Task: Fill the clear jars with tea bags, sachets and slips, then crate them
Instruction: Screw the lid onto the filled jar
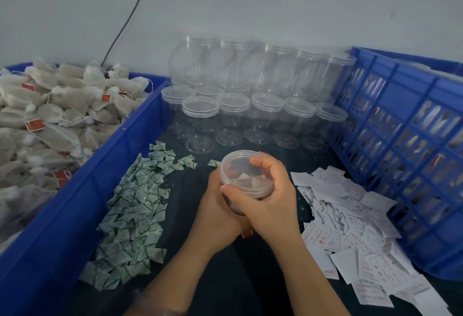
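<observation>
Jar [246, 180], held over the dark table [225, 278] between sachets [135, 205] and slips [350, 228], stands with its long axis near upright, lid [238, 165] tipped toward the person. Left hand [215, 208] wraps its body; right hand [273, 203] clasps the lid.

packing workshop: blue crates [411, 125], stacked jars [250, 85]

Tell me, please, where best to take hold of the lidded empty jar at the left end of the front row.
Probably by its lid rim, coming from above on the near side. The jar stands upright, neighbours crowd its right and back, and the wide round lid stands clear on top.
</observation>
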Tool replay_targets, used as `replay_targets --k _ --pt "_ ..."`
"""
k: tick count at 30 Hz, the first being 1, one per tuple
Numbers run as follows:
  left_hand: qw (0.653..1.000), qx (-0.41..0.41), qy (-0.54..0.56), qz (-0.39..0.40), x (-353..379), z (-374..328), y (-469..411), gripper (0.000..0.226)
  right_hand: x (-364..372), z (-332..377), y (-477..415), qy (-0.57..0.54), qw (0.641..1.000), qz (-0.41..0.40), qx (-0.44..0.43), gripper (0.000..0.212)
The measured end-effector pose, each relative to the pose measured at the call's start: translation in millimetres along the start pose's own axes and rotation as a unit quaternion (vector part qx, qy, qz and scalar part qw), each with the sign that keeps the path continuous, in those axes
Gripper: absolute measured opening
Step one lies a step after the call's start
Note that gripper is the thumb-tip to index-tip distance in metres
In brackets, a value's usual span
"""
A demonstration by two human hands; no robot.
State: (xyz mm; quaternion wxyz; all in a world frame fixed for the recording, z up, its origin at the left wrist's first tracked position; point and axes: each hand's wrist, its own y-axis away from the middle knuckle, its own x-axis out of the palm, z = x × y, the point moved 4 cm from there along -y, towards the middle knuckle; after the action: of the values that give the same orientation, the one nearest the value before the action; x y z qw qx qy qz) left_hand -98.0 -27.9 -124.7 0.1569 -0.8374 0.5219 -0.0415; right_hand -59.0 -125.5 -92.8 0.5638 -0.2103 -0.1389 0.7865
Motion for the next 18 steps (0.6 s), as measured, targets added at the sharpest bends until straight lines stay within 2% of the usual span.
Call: replay_targets --k 2,5,10,16,18 --pt "1.0 0.014 -0.003 -0.023 4.4 -5.9 2.4 0.052 0.5 -0.2 0.8 0.002 1.0 -0.024 -0.001 0.052" --pt "0.999 0.003 0.018 -0.05 9.6 -6.9 6.2 0.055 0.4 -1.0 1.0 0.007 0.999 -0.041 0.005 0.052" --pt "0.999 0.021 -0.006 -0.042 8.4 -7.6 0.5 0.044 -0.5 -0.8 -1.1 -0.005 1.0 -0.008 -0.003 0.053" --pt "0.997 0.022 0.017 -0.079 8.0 -5.9 9.3 0.051 3.7 0.0 2.0 0.002 0.999 -0.053 -0.002 0.053" --pt "0.997 0.032 0.008 -0.064 7.8 -7.7 6.9 0.045 3.1 -0.2 2.3 0.0 0.999 -0.053 -0.007 0.053"
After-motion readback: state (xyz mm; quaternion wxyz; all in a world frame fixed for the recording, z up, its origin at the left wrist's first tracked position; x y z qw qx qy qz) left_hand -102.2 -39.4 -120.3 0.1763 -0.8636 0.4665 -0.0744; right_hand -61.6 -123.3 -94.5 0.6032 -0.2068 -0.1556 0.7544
